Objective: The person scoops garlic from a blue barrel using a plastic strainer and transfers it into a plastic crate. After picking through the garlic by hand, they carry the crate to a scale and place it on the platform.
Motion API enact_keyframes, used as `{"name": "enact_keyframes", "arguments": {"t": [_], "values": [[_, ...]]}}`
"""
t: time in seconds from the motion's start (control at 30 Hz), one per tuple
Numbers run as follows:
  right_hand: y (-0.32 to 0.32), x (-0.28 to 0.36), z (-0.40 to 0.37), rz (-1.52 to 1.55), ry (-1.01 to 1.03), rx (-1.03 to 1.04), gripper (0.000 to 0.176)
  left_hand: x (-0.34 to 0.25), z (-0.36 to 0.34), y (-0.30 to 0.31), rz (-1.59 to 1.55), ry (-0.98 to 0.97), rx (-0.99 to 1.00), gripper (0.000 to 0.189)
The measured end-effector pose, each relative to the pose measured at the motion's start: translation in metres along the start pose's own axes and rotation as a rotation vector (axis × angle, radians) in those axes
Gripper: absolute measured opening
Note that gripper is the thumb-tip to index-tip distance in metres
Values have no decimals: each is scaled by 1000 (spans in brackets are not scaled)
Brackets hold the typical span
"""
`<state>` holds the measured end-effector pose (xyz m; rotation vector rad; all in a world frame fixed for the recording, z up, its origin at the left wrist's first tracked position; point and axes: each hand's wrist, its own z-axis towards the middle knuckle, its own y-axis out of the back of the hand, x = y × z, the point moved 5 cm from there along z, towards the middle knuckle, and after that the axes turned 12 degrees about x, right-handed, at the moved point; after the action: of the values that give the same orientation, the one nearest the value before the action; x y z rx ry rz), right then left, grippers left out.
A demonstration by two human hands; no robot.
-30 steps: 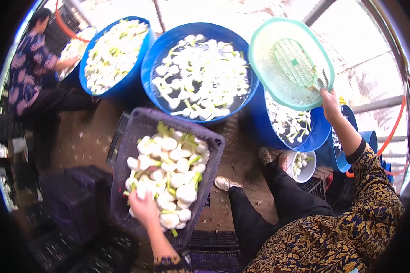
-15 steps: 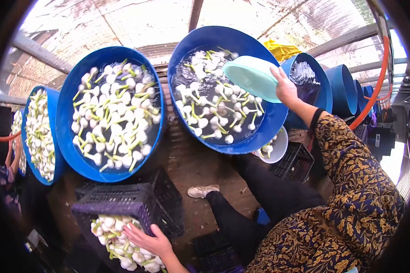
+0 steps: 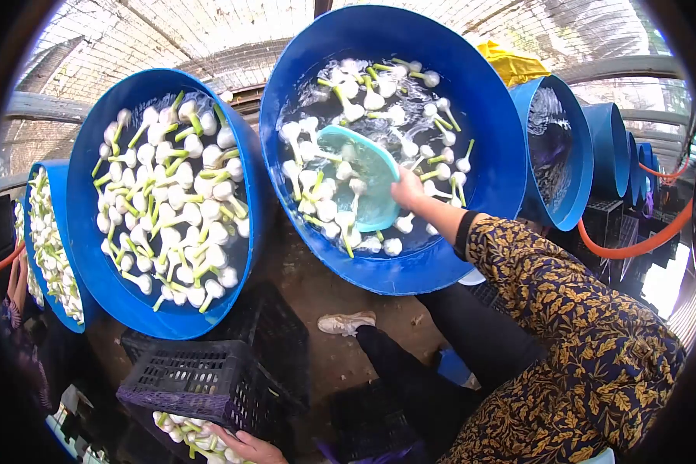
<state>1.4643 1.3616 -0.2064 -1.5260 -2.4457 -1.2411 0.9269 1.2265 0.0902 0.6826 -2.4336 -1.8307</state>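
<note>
My right hand (image 3: pixel 407 188) grips the rim of a turquoise plastic bowl (image 3: pixel 375 182), tilted and partly sunk in the water of a large blue tub (image 3: pixel 483 193). Several garlic bulbs (image 3: pixel 352 108) with cut green stems float around the bowl, and some show inside it. At the bottom, my left hand (image 3: pixel 249 448) lies against more garlic bulbs (image 3: pixel 189 435) in a dark plastic crate (image 3: pixel 185 379). Its fingers look extended, though the crate edge and the bulbs partly hide them.
Another blue tub (image 3: pixel 81 224) of garlic in water stands to the left, with a further garlic-filled tub (image 3: pixel 77 309) beyond. More blue tubs (image 3: pixel 576 170) line the right side, near an orange hose (image 3: pixel 634 251). At far left, another person's arm (image 3: pixel 18 282) shows.
My right hand has lowered the bowl from above the tub's right rim down and left into the water among the bulbs. My left hand now sits lower in view, on the garlic.
</note>
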Motion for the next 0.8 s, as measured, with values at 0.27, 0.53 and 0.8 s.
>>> {"name": "enact_keyframes", "arguments": {"t": [0.27,0.53,0.8], "values": [[2,12,15,621,52,342,38,3,-2,-1,-4,-35,-19,48],[26,-15,-17,771,-102,472,33,33,-2,-7,-11,113,10,55],[77,-43,-58,973,-127,411,56,26,0,-9,-118,77,-36,51]]}}
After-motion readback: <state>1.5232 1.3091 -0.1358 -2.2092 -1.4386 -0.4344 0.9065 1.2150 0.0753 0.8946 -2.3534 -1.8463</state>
